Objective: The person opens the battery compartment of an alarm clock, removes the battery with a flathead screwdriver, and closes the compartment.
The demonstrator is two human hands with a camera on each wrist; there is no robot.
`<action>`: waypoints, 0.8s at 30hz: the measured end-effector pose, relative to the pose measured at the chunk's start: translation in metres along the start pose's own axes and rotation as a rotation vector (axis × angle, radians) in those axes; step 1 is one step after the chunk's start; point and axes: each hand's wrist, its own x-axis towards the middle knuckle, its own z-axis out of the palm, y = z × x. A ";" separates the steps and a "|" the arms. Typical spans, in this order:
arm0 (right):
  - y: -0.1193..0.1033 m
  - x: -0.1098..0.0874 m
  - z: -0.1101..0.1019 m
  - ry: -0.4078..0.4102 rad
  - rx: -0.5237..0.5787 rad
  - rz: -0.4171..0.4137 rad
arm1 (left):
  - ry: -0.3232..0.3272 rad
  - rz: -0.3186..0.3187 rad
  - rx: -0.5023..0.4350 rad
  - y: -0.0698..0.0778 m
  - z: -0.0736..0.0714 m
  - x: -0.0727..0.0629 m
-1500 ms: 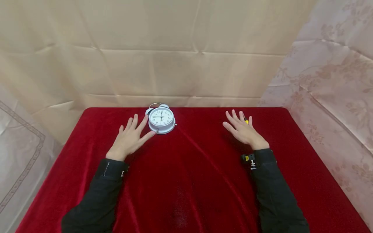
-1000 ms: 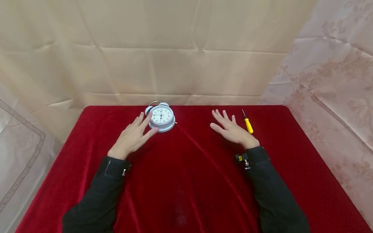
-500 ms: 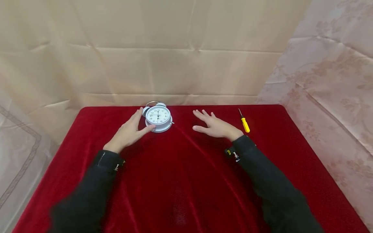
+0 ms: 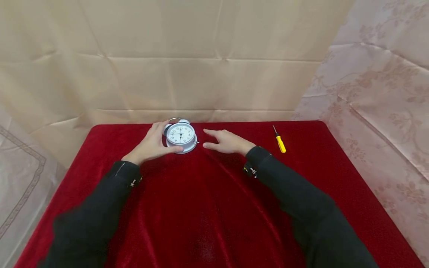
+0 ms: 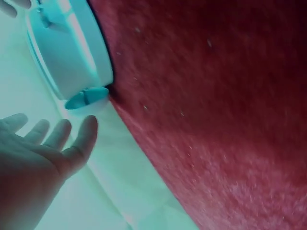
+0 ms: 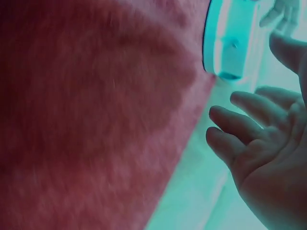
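Observation:
A white twin-bell alarm clock (image 4: 180, 134) lies face up at the back of the red-covered table. My left hand (image 4: 151, 143) is at its left side, fingers by the bell and thumb in front of the near rim. In the left wrist view the fingers (image 5: 87, 135) are extended, with a gap between them and the clock (image 5: 67, 48). My right hand (image 4: 228, 142) reaches in from the right, a short way off the clock's side. The right wrist view has its fingers (image 6: 232, 123) loosely bent and holding nothing, with the clock (image 6: 232, 43) beyond them.
A screwdriver (image 4: 280, 143) with a yellow handle lies on the red cloth (image 4: 201, 208), right of the right hand. Behind the table's back edge hangs a beige curtain (image 4: 194, 85). A flowered curtain (image 4: 378, 111) hangs on the right.
My right hand has moved left from over the screwdriver, uncovering it, to beside the clock. The left hand has moved slightly inward around the clock's left side. The clock still lies on the cloth.

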 end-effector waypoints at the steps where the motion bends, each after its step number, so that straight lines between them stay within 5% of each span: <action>1: -0.001 0.004 0.002 0.005 0.031 0.006 | -0.006 -0.003 -0.001 -0.001 -0.001 0.001; 11: -0.007 0.026 0.008 0.137 0.254 0.098 | -0.046 0.001 -0.018 -0.017 -0.007 0.014; 24: -0.016 0.047 0.022 0.149 0.288 0.107 | -0.054 -0.030 -0.094 -0.020 0.006 0.019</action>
